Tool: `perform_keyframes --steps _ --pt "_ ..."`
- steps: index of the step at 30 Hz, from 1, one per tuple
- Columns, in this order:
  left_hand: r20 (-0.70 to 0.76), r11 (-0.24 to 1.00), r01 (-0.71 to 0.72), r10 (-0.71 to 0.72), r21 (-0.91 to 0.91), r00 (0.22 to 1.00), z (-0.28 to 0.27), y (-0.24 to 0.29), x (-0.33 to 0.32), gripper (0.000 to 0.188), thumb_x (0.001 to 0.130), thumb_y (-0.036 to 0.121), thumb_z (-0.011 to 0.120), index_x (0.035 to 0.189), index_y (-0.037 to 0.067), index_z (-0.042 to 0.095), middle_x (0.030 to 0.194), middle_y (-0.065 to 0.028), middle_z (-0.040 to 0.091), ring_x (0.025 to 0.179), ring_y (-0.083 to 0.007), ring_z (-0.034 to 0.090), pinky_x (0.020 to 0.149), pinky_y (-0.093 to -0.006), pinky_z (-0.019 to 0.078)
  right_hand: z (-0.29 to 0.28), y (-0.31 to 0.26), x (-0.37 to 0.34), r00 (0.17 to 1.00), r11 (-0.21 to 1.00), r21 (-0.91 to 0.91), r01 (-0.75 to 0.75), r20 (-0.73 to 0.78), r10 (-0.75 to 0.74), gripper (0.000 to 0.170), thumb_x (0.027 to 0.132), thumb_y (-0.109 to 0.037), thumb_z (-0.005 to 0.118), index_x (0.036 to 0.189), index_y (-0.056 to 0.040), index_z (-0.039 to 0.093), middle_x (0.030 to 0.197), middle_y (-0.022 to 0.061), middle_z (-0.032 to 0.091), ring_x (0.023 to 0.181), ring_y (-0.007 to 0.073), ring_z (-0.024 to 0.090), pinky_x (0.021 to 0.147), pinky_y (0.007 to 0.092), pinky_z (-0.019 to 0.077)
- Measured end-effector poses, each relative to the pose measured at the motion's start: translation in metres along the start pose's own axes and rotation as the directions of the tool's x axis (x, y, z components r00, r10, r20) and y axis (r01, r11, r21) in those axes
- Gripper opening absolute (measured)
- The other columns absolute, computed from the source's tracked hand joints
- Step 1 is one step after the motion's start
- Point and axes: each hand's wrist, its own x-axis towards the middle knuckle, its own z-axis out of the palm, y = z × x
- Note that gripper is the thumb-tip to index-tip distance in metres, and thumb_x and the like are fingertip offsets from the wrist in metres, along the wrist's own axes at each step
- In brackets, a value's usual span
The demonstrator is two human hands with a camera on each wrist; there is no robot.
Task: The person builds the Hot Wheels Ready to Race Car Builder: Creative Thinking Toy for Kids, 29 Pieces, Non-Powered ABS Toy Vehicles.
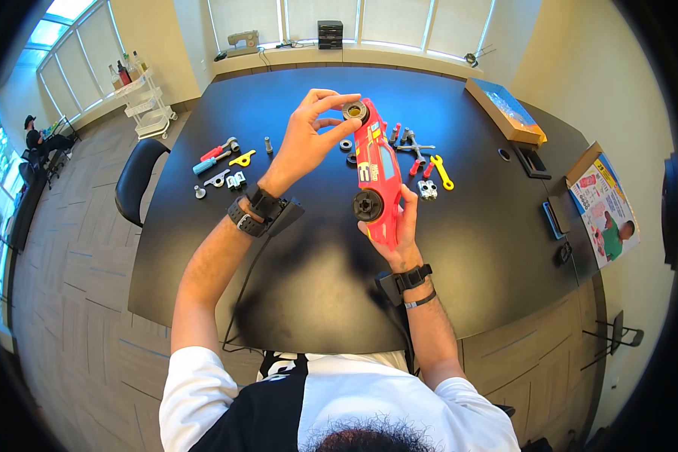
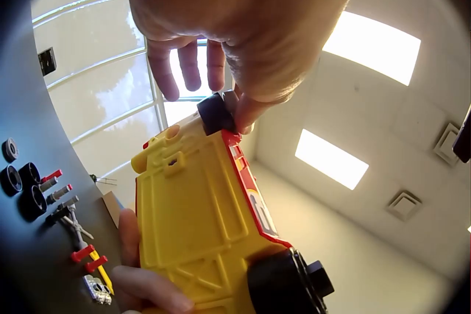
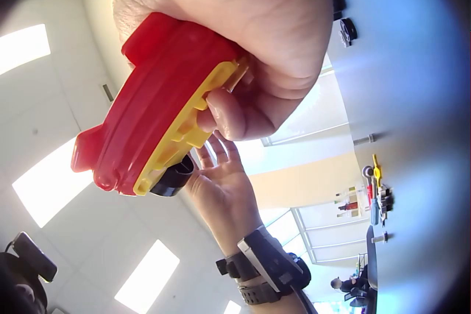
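Clock read in the head view, centred on the raised toy car (image 1: 385, 154). Passable at twelve, over bare table (image 1: 294, 94) to the far edge. Passable at seven, between the forearms, subject to a dark cable (image 1: 241, 294) hanging below the left wrist. Barred at ten by the left grip (image 1: 311, 137), pinching the upper wheel (image 1: 355, 112); barred between five and six by the right grip (image 1: 401, 232). Obstructed at nine by a loose tyre (image 1: 345, 144) close in, a hammer (image 1: 215, 153) farther out. Obstructed at two by a cross wrench (image 1: 416, 148), then a cardboard box (image 1: 523, 136); at three by a yellow spanner (image 1: 442, 173); at four by a silver block (image 1: 427, 190), passable beyond.
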Motion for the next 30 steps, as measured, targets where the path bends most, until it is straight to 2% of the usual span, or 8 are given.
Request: perform_keyframes --steps 1,3,10,13,15,19,21,30 --pt "0.001 1.0 0.0 0.0 0.0 1.0 0.0 0.0 0.0 0.041 0.101 0.013 0.081 0.141 0.01 0.074 0.131 -0.0053 0.059 0.125 -0.015 0.064 0.101 -0.0337 0.0619 0.001 0.0 0.0 1.0 1.0 0.001 0.001 0.0 -0.001 0.07 0.106 -0.061 0.058 0.15 -0.0061 0.055 0.124 0.0088 0.076 0.096 0.0191 0.08 0.072 0.0345 0.0684" --pt "0.025 1.0 0.027 -0.027 0.006 0.999 -0.001 0.0 0.0 0.042 0.101 0.013 0.082 0.142 0.01 0.075 0.131 -0.0043 0.058 0.125 -0.0135 0.062 0.097 -0.0318 0.0616 0.006 -0.001 -0.001 0.999 0.999 -0.044 -0.016 -0.031 0.014 0.065 0.105 -0.065 0.057 0.138 -0.0095 0.062 0.115 0.0063 0.076 0.09 0.0183 0.076 0.064 0.0356 0.06" --pt "0.036 0.998 0.061 -0.06 -0.012 0.998 0.001 -0.004 -0.001 0.043 0.1 0.012 0.082 0.143 0.012 0.075 0.133 -0.0047 0.058 0.123 -0.0131 0.062 0.1 -0.0317 0.062 0.011 -0.002 -0.003 0.998 0.999 -0.044 -0.027 -0.057 0.025 0.064 0.105 -0.064 0.058 0.138 -0.0095 0.062 0.114 0.0061 0.076 0.09 0.018 0.076 0.064 0.0355 0.0603" --pt "0.025 0.996 0.082 -0.081 -0.039 0.996 0.001 -0.001 -0.002 0.04 0.1 0.009 0.082 0.139 0.007 0.075 0.133 -0.005 0.06 0.125 -0.0151 0.064 0.107 -0.0346 0.062 0.004 -0.002 -0.001 0.999 0.999 -0.038 -0.029 -0.041 0.027 0.064 0.105 -0.064 0.058 0.138 -0.0095 0.063 0.113 0.0059 0.076 0.089 0.0178 0.076 0.064 0.0352 0.0599" --pt "0.018 0.98 0.12 -0.119 -0.157 0.993 0.0 0.002 -0.002 0.039 0.099 0.006 0.082 0.137 0.002 0.071 0.135 -0.0078 0.064 0.129 -0.018 0.065 0.112 -0.0387 0.0609 -0.003 -0.001 0.0 0.999 1.0 -0.011 -0.007 0.041 0.008 0.071 0.105 -0.06 0.059 0.151 -0.0061 0.054 0.124 0.0092 0.076 0.096 0.0188 0.08 0.072 0.0345 0.069" --pt "0.043 0.984 0.052 -0.045 -0.173 0.998 0.0 -0.006 -0.001 0.04 0.098 0.004 0.081 0.136 -0.002 0.067 0.136 -0.0121 0.067 0.132 -0.0201 0.066 0.112 -0.0404 0.0614 0.001 -0.001 -0.001 1.0 1.0 0.001 -0.013 0.013 0.013 0.071 0.105 -0.06 0.059 0.151 -0.0061 0.054 0.125 0.0093 0.075 0.098 0.019 0.079 0.073 0.0347 0.0687" --pt "-0.021 0.978 0.096 -0.102 -0.185 0.995 0.002 0.002 -0.005 0.044 0.099 0.003 0.08 0.139 -0.002 0.065 0.138 -0.0151 0.068 0.132 -0.0201 0.066 0.112 -0.0399 0.0613 0.008 -0.001 -0.002 0.999 0.998 -0.065 -0.008 -0.049 0.004 0.064 0.105 -0.065 0.058 0.136 -0.0099 0.064 0.114 0.006 0.076 0.089 0.0182 0.075 0.064 0.0348 0.0587" --pt "-0.025 0.99 0.035 -0.039 -0.133 0.999 0.003 0.0 -0.005 0.041 0.1 0.007 0.081 0.138 -0.002 0.069 0.135 -0.0116 0.071 0.131 -0.0217 0.067 0.111 -0.0406 0.0619 0.01 -0.001 -0.002 0.998 0.996 -0.084 0.017 -0.052 -0.021 0.065 0.105 -0.066 0.057 0.138 -0.0099 0.063 0.115 0.0057 0.075 0.09 0.0172 0.073 0.063 0.0338 0.0562"
